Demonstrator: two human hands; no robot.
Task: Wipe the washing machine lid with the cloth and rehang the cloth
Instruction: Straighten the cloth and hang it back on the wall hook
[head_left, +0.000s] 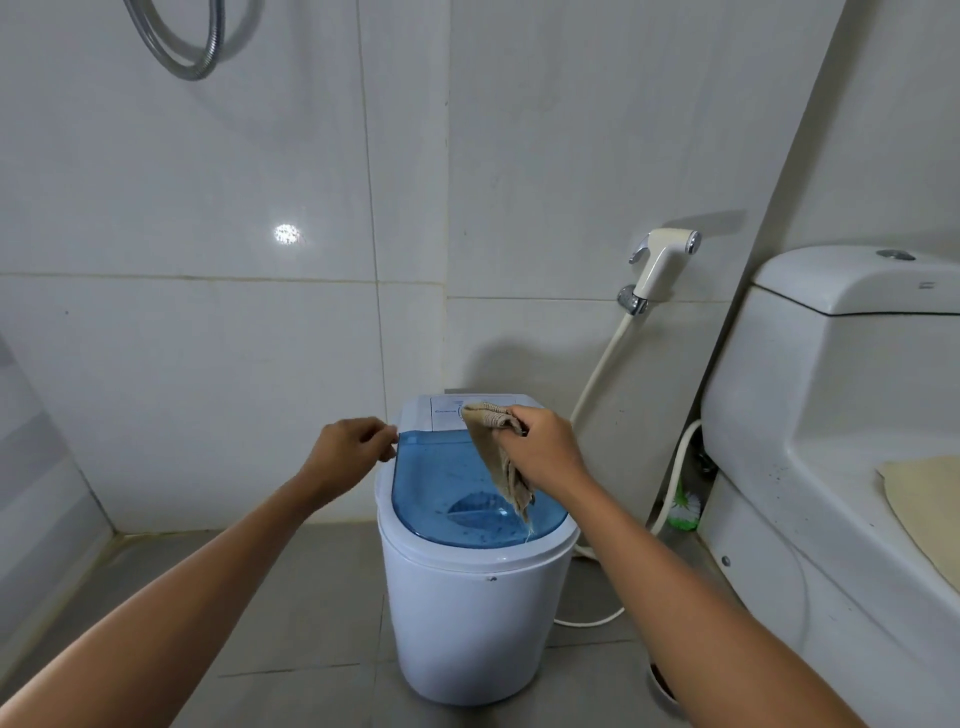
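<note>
Cloth (501, 457), one only, beige and ribbed, bunched at the top inside the closed right hand (545, 449), hanging down in a limp, tapering fold with a frayed thread at the tip, dangling over the lid (441, 488). One lid, translucent blue, rounded at the near end, speckled with dark flecks, closed on one small white washer (467, 623), with a white control panel (447, 413) just behind. Left hand (350, 452), empty, fingers loosely curled, at the lid's rear left corner; contact too close to tell. Two bare forearms reaching in from below. Beyond: one toilet (831, 415) at right, one bidet sprayer (665, 260) on the wall with its hose trailing to the floor, one green brush (685, 506) between washer and toilet, one metal shower hose (182, 52) looped top left.
</note>
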